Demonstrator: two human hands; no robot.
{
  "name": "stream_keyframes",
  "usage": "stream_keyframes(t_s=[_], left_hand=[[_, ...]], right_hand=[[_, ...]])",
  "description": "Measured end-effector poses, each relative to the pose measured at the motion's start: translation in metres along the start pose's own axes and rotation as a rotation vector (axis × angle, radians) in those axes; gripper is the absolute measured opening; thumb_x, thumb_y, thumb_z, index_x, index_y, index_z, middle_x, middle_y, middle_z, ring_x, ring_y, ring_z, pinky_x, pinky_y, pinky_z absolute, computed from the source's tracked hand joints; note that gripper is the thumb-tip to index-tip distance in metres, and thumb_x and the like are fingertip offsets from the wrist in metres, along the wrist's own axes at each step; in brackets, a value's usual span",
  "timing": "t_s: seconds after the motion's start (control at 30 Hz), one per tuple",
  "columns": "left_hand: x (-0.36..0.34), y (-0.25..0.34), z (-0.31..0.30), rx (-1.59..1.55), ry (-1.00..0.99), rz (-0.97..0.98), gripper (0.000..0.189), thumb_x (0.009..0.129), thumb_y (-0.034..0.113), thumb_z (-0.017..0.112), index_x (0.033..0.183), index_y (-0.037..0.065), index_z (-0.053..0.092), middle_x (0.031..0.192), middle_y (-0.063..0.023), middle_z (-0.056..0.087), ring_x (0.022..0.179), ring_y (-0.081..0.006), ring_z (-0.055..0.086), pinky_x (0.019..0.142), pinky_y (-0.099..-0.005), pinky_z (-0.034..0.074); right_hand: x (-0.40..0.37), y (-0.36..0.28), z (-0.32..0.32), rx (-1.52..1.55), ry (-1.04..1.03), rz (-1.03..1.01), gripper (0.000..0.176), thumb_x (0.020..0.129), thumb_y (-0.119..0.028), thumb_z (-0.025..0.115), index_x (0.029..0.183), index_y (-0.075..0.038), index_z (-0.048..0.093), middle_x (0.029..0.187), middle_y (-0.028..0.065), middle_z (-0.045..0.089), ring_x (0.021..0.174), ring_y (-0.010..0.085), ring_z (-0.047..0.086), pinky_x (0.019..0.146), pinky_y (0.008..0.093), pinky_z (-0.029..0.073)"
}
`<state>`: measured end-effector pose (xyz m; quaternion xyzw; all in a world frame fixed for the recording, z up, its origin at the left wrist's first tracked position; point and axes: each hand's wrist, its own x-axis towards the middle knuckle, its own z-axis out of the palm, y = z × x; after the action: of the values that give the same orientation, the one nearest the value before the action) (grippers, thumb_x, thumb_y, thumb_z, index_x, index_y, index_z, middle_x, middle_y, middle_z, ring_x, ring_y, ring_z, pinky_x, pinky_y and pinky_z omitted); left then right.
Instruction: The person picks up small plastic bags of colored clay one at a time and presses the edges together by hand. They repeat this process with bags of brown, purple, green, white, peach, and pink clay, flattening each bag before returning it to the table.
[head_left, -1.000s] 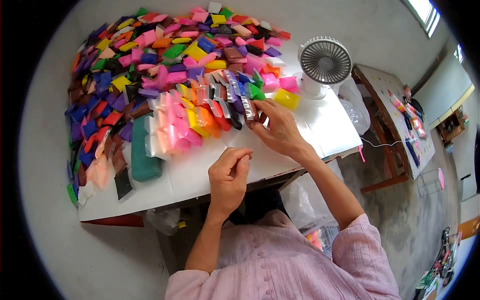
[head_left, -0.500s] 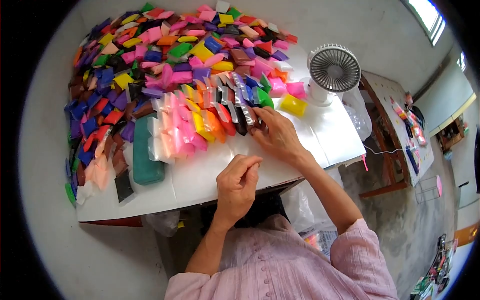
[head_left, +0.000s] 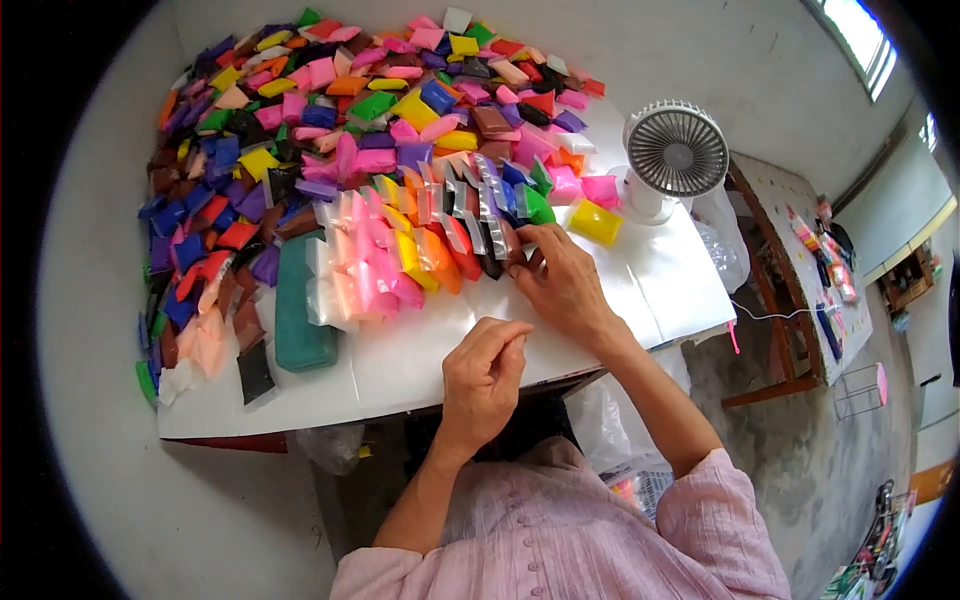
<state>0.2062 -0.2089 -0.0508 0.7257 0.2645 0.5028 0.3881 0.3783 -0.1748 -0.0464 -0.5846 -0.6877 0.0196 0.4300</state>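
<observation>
My right hand [head_left: 562, 280] is at the right end of overlapping rows of small filled plastic packets, its thumb and fingertips closed about a brown packet [head_left: 512, 245]. Just left of it lie a black packet [head_left: 490, 264], a red packet [head_left: 463, 255] and an orange packet [head_left: 440, 262]. Yellow, pink and whitish packets continue the rows leftward, their clear ends overlapping. My left hand [head_left: 484, 378] is closed with thumb against fingers, in front of the rows near the table edge. Whatever it may hold is hidden. A teal block [head_left: 305, 305] stands against the rows' left end.
A large heap of multicoloured packets [head_left: 330, 110] covers the back and left of the white table [head_left: 400, 370]. A white fan [head_left: 676, 155] stands at the right, near a yellow packet [head_left: 595, 222]. Another table [head_left: 800, 270] is farther right.
The camera view has shifted slightly, moving the scene a little to the right. Both hands keep nearly the same pose, and the packet rows look unchanged.
</observation>
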Motion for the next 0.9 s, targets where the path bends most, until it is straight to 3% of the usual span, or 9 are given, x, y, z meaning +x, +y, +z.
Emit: stream_keyframes(t_s=[0.13,0.23,0.37,0.4,0.63,0.67,0.77,0.83,0.9], left_hand=[[-0.001,-0.003,0.001,0.016,0.004,0.026,0.011,0.092,0.002,0.056,0.098,-0.003,0.064,0.082,-0.0064,0.059,0.067,-0.011,0.053,0.059,-0.0234,0.044],[-0.002,-0.003,0.001,0.001,0.004,0.012,0.011,0.092,0.002,0.056,0.098,-0.003,0.064,0.082,-0.0063,0.06,0.067,-0.0107,0.053,0.059,-0.0233,0.043],[-0.002,0.001,0.0,0.028,-0.007,0.017,0.012,0.093,0.001,0.055,0.098,-0.003,0.065,0.084,-0.0061,0.061,0.068,-0.0098,0.054,0.06,-0.0226,0.043],[-0.002,0.001,0.0,0.029,-0.007,0.023,0.012,0.093,0.001,0.055,0.098,-0.003,0.065,0.085,-0.0059,0.061,0.069,-0.0096,0.055,0.06,-0.0225,0.044],[-0.005,0.019,-0.021,-0.213,-0.072,-0.199,0.012,0.089,-0.002,0.056,0.096,-0.003,0.065,0.086,-0.0084,0.065,0.076,-0.0146,0.061,0.068,-0.0248,0.047],[-0.005,0.02,-0.031,-0.117,-0.075,-0.096,0.012,0.089,-0.001,0.056,0.097,-0.003,0.065,0.086,-0.0073,0.065,0.079,-0.013,0.061,0.071,-0.0253,0.047],[-0.003,0.03,-0.07,-0.025,0.047,-0.071,0.013,0.09,0.001,0.056,0.098,-0.001,0.066,0.086,-0.0054,0.065,0.076,-0.0108,0.059,0.069,-0.0253,0.046],[0.005,0.031,-0.103,0.079,0.155,-0.039,0.018,0.094,0.009,0.052,0.099,0.0,0.067,0.09,-0.0046,0.064,0.067,-0.0068,0.05,0.064,-0.0197,0.042],[0.017,0.03,-0.136,0.081,0.335,-0.099,0.017,0.094,0.009,0.052,0.099,-0.001,0.066,0.086,-0.0038,0.064,0.065,-0.0057,0.049,0.061,-0.0199,0.041]], right_hand=[[-0.006,-0.013,-0.012,-0.106,0.056,-0.019,0.04,0.079,-0.011,0.069,0.114,0.0,0.055,0.1,0.0171,0.059,0.082,0.0319,0.063,0.072,0.0395,0.051],[-0.018,-0.025,-0.031,-0.075,-0.062,0.097,0.039,0.081,-0.014,0.069,0.114,0.001,0.056,0.105,0.0169,0.059,0.079,0.0286,0.064,0.071,0.0379,0.051],[-0.043,-0.032,-0.04,-0.001,-0.113,0.17,0.02,0.083,-0.015,0.068,0.096,-0.001,0.063,0.089,0.0129,0.062,0.066,0.0271,0.064,0.064,0.0379,0.05],[-0.049,-0.033,-0.038,0.002,-0.079,0.142,0.015,0.084,-0.014,0.068,0.09,-0.001,0.064,0.08,0.0117,0.061,0.064,0.0276,0.063,0.061,0.0377,0.05],[-0.065,-0.031,-0.018,-0.151,0.138,-0.021,0.012,0.079,-0.005,0.067,0.086,-0.005,0.058,0.079,0.0094,0.056,0.067,0.0284,0.06,0.059,0.0375,0.048],[-0.065,-0.031,-0.019,-0.136,0.138,-0.007,0.012,0.078,-0.005,0.067,0.086,-0.005,0.058,0.079,0.0094,0.056,0.067,0.0285,0.059,0.06,0.0376,0.048],[-0.066,-0.029,-0.017,-0.119,0.131,0.001,0.012,0.078,-0.004,0.067,0.086,-0.006,0.058,0.079,0.0093,0.056,0.067,0.0284,0.059,0.06,0.0377,0.047],[-0.066,-0.03,-0.017,-0.121,0.12,0.021,0.012,0.078,-0.004,0.067,0.086,-0.006,0.058,0.079,0.0092,0.056,0.067,0.0284,0.058,0.06,0.0377,0.047],[-0.066,-0.03,-0.016,-0.121,0.116,0.026,0.013,0.078,-0.003,0.067,0.086,-0.005,0.058,0.079,0.0093,0.056,0.066,0.0283,0.058,0.06,0.0378,0.047]])
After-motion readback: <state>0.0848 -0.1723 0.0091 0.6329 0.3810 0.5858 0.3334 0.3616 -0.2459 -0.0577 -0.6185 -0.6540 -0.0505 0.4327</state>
